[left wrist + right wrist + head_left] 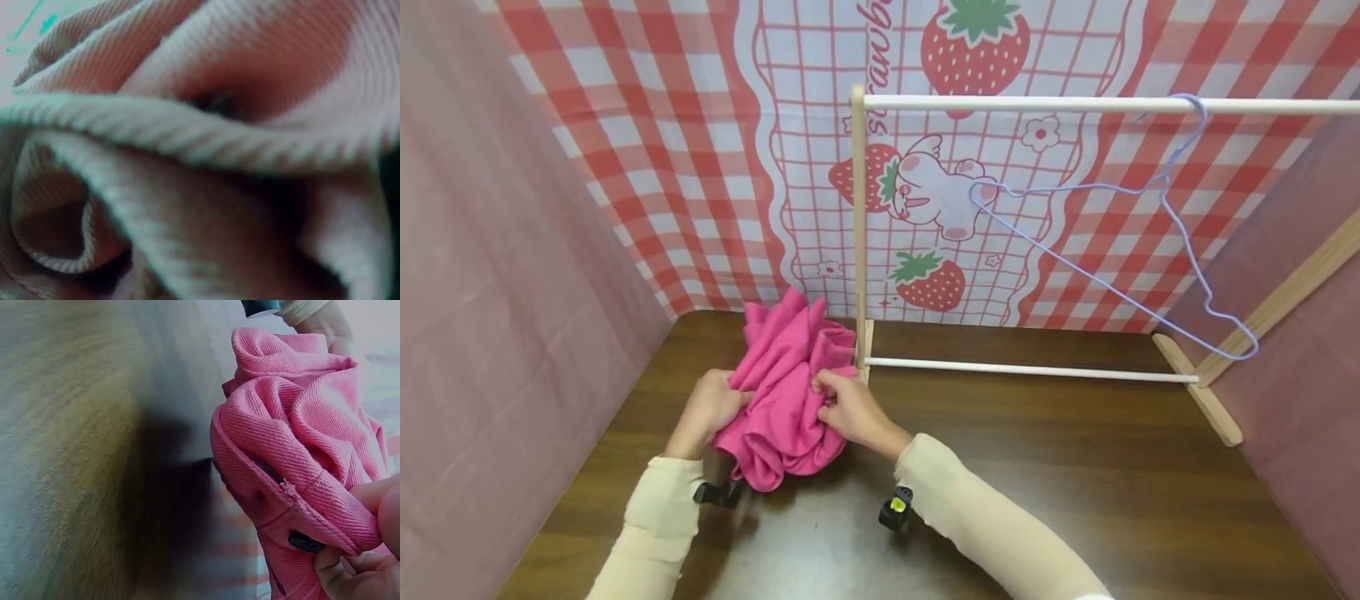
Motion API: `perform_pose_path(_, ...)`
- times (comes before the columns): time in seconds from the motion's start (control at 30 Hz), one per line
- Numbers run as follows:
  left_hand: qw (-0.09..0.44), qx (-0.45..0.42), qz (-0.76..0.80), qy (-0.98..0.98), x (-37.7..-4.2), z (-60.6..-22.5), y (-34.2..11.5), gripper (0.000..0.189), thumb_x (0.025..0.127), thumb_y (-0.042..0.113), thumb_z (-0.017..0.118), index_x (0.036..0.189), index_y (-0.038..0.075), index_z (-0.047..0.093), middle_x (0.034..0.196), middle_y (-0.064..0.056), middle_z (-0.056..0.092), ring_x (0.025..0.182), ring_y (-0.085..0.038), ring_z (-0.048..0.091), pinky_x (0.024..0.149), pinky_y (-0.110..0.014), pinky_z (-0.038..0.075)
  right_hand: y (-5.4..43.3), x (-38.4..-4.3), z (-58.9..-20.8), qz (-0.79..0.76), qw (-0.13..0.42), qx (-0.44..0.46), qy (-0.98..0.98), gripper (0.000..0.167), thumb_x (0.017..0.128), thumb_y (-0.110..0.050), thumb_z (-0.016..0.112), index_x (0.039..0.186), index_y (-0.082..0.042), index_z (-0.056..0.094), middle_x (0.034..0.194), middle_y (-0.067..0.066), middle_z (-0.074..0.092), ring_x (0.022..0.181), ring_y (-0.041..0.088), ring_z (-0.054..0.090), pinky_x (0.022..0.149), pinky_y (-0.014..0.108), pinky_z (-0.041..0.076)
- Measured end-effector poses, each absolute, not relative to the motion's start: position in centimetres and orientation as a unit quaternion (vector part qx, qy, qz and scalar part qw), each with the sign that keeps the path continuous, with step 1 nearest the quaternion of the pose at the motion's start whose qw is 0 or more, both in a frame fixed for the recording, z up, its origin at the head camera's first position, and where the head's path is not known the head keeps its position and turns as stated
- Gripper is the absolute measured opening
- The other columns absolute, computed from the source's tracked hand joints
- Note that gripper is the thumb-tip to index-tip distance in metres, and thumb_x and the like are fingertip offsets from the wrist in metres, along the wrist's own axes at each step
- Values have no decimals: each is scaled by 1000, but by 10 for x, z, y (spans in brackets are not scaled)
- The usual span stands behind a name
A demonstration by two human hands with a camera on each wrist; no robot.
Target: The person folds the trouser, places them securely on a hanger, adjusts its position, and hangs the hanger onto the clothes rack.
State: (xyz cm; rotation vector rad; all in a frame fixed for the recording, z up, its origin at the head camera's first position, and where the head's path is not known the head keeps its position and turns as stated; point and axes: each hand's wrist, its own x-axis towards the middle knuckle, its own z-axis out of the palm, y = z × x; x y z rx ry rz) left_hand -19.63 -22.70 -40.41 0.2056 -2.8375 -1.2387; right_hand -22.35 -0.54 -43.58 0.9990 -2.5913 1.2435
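A bunched pink twill garment (pixel 790 383) hangs in folds between my two hands, over the left part of the table. My left hand (pixel 711 408) grips its left side, with the fingers partly buried in the cloth. On the other side my right hand (pixel 850 408) pinches the fabric between thumb and fingers. The right wrist view shows a stitched edge with a dark button (pixel 305 541) by the right fingertips (pixel 334 565). Folds of the garment (pixel 187 131) fill the left wrist view and hide the left hand there.
A rack with a wooden post (pixel 859 233) and white top rail (pixel 1037 104) stands right of the garment. A lilac hanger (pixel 1075 250) hangs from the rail. The brown table (pixel 1037 483) meets a checked strawberry cloth (pixel 677 167) behind and pink drapes at both sides.
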Motion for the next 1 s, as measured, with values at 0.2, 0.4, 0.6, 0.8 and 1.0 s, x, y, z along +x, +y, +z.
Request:
perform_pose_path(0.2, 23, 67, -407, -911, -178, -401, -212, 15, 77, 10, 71, 84, -3, 72, 68, -7, 65, 64, -17, 50, 59, -28, 43, 12, -209, -431, 398, 84, 347, -845, 25, 66, 9, 64, 84, -8, 57, 71, 3, 58, 67, 8, 50, 60, 15, 43)
perform_pose_path(0.4, 25, 57, -404, -913, -164, -396, -196, 12, 76, 11, 72, 81, 1, 72, 67, -6, 65, 62, -16, 49, 57, -28, 42, 33, -193, -423, 399, 97, 358, -839, 26, 65, 8, 65, 83, -9, 57, 69, 2, 56, 65, 7, 48, 58, 15, 41)
perform_pose_path(0.6, 19, 35, -407, -913, -156, -394, -178, 8, 75, 11, 73, 77, 4, 72, 62, -3, 62, 59, -16, 46, 55, -28, 41, 55, -179, -415, 398, 109, 362, -836, 28, 63, 9, 66, 82, -10, 57, 71, 2, 57, 67, 7, 50, 59, 16, 44)
perform_pose_path(0.8, 16, 14, -405, -914, -152, -397, -158, 6, 74, 12, 74, 73, 7, 71, 61, -3, 62, 59, -16, 47, 56, -28, 42, 77, -170, -415, 393, 116, 371, -833, 30, 63, 10, 65, 82, -10, 56, 70, 0, 56, 66, 5, 49, 58, 17, 44)
perform_pose_path(1.0, 10, -8, -395, -919, -146, -407, -133, 12, 74, 16, 77, 68, 11, 68, 59, -1, 60, 56, -15, 47, 54, -29, 42, 103, -164, -426, 400, 100, 364, -836, 33, 61, 12, 65, 81, -11, 55, 68, 0, 54, 66, 2, 47, 56, 17, 43)
